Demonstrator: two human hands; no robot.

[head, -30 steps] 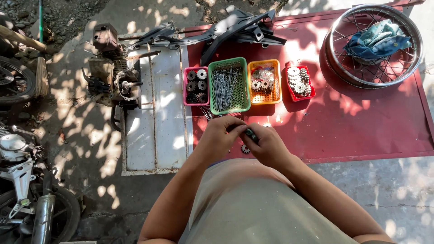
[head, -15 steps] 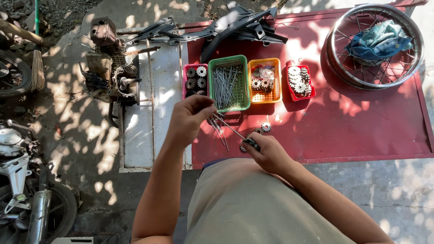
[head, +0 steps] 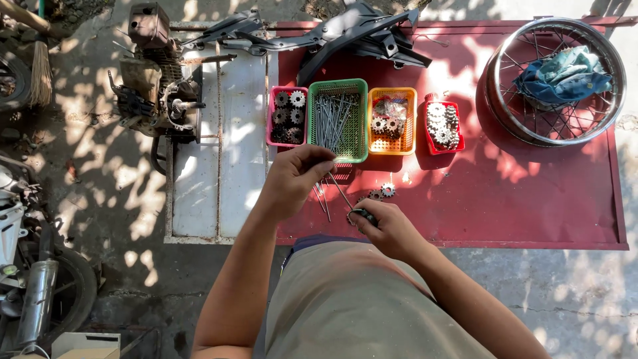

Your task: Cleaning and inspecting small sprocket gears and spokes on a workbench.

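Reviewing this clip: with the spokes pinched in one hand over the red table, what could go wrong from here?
1. The left hand pinches a loose bunch of thin metal spokes by one end; some could slip and scatter on the red table.
2. A small sprocket lies loose right beside the right hand, so a hand movement might knock it.
3. The green basket of spokes sits just beyond the left hand and might get nudged.
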